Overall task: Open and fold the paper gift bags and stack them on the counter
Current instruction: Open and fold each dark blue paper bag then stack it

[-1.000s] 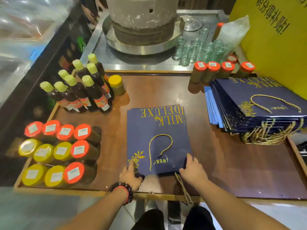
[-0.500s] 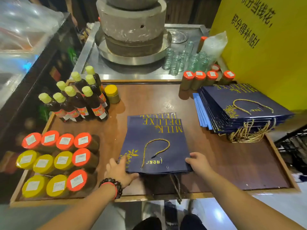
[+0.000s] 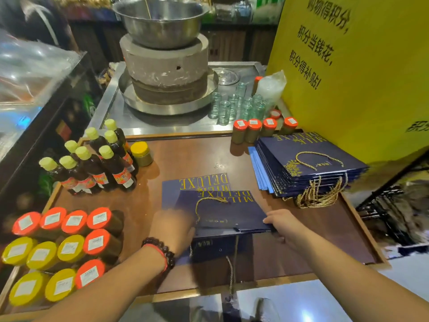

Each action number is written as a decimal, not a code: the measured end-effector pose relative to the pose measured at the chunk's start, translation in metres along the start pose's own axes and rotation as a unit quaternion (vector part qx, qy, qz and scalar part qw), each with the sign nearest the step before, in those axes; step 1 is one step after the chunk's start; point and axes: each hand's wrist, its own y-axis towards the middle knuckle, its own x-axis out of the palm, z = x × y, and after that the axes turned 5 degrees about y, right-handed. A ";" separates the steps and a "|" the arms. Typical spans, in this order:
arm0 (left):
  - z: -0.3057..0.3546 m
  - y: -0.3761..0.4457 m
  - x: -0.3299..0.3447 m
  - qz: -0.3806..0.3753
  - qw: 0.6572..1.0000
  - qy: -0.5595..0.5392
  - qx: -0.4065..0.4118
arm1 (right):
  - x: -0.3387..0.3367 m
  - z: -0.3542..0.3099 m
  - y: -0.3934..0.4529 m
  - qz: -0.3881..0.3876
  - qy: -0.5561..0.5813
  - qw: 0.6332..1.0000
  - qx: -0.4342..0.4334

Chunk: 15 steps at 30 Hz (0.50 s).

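A navy paper gift bag (image 3: 229, 211) with gold lettering and a gold cord handle is raised off the brown counter (image 3: 197, 159) at its near edge. My left hand (image 3: 174, 228) grips its near left corner; this hand is blurred. My right hand (image 3: 282, 226) pinches the near right corner. Under it lies another flat navy bag (image 3: 171, 194), its far end showing gold letters. A tall stack of flat navy bags (image 3: 311, 166) with dangling gold cords sits at the right.
Dark sauce bottles with yellow caps (image 3: 99, 163) stand at the left. Jars with orange and yellow lids (image 3: 62, 247) lie at the near left. Orange-lidded jars (image 3: 262, 130), small glasses (image 3: 234, 108) and a stone mill (image 3: 167, 66) stand behind. A yellow sign (image 3: 348, 77) borders the right.
Both hands have lifted the near edge of the top bag off the counter, exposing the bag beneath. The camera view has tilted up.
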 end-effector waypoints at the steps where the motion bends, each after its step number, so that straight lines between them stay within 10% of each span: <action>1: 0.008 0.004 -0.006 -0.001 1.000 0.001 0.020 | -0.011 0.001 0.001 0.016 -0.029 0.999 -0.007; 7: 0.064 0.023 -0.047 0.009 0.997 -0.023 0.068 | -0.084 -0.025 -0.012 0.011 -0.345 0.935 -0.085; 11: 0.111 0.025 -0.075 0.014 0.997 -0.017 0.079 | -0.124 -0.042 -0.019 0.056 -0.351 0.924 -0.143; 15: 0.155 0.026 -0.092 0.027 0.997 -0.001 0.066 | -0.134 -0.066 -0.029 -0.058 -0.315 0.920 -0.225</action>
